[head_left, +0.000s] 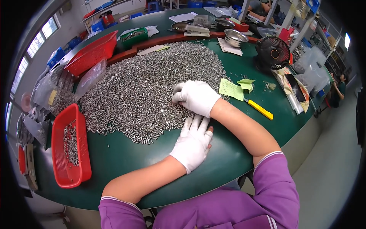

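By the metal parts (pixel 141 91), my L hand (pixel 191 144) lay flat on the bench (pixel 228 152), prob. for support; R hand (pixel 197 98) curled just beyond, couldn't tell if gripping.

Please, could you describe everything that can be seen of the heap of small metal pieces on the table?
The heap consists of many small, roughly cylindrical pieces, shiny silver-grey and metallic-looking, pointing every way. It spreads broadly over the green table, with an uneven near edge. The gloved right hand appears to touch its right part; the gloved left hand lies at its near edge, contact unclear.
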Demonstrator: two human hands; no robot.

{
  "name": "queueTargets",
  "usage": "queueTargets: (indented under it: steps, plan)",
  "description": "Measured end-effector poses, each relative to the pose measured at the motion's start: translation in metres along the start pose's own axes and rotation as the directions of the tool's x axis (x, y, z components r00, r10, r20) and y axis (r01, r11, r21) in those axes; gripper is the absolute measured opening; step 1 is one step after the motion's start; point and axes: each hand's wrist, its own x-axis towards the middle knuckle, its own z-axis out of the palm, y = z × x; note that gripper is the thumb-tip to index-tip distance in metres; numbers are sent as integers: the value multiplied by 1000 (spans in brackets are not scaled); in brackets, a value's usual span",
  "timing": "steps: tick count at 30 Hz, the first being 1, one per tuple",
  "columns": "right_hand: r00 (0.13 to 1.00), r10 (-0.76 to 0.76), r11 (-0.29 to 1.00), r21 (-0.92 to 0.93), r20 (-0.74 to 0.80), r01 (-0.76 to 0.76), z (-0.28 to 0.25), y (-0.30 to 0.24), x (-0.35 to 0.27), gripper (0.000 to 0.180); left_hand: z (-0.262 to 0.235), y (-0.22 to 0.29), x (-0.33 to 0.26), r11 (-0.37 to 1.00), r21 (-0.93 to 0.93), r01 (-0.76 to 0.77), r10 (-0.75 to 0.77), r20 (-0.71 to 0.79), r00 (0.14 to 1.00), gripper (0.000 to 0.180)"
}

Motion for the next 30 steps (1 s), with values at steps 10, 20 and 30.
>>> queueTargets:
  steps: [10,20,30]
  plan:
    - [959,-50,965,263,277,-26,-22,2,-11,15,1,0,-3,1000,-1,-6,6,21,1000,46]
    - [951,-44,989,148,307,-2,-15,-7,-8,17,0,0,-1,1000,6,-21,21,17,1000,48]
    - [985,-38,985,172,167,8,-13,-2,-8,12,1,-1,-2,1000,10,-24,23,19,1000,47]
